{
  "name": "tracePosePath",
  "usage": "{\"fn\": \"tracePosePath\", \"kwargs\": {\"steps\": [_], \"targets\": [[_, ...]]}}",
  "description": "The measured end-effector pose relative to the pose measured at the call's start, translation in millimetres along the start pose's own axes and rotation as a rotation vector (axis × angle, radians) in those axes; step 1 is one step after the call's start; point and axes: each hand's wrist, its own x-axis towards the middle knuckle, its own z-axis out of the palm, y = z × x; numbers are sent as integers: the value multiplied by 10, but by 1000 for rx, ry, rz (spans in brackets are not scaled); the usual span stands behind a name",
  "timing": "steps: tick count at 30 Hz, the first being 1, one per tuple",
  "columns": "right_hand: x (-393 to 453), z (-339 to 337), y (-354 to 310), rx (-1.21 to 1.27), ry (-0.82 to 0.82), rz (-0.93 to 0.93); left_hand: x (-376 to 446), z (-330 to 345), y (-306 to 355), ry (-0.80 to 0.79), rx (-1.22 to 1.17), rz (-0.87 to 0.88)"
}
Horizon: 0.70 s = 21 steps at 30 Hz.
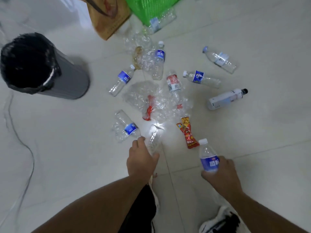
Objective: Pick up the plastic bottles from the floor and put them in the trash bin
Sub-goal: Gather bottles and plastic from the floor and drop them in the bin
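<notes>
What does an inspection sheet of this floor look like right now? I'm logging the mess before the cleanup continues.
Surface: pale tiled floor, littered across the middle.
Job's things: grey trash bin with black liner stands at left; about seven plastic bottles lie loose, including a white bottle with black cap and a red-labelled bottle.
Clutter: crumpled clear plastic, red snack wrapper.
Grips: left hand closed on a clear bottle; right hand holds a blue-labelled bottle upright.
Cables: thin dark cable runs along the floor at left.
Surroundings: green basket, brown paper bag, the person's shoe.
</notes>
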Motion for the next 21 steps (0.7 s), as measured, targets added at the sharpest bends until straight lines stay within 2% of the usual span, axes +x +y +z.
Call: {"fn": "tracePosePath", "kwargs": {"steps": [4,10,16,21], "targets": [[-446,-581,-754,-13,46,-44,-263,-1032,-45,22,-53,-61],[-689,-829,-1562,60,29,-31,-69,-1989,-105,7,-2,29],[-563,-688,-1697,101,-49,29,251,-2126,70,-122,-29,19],[-186,-625,-1530,54,-139,41,561,-1750,318,-195,-61,-20]]}}
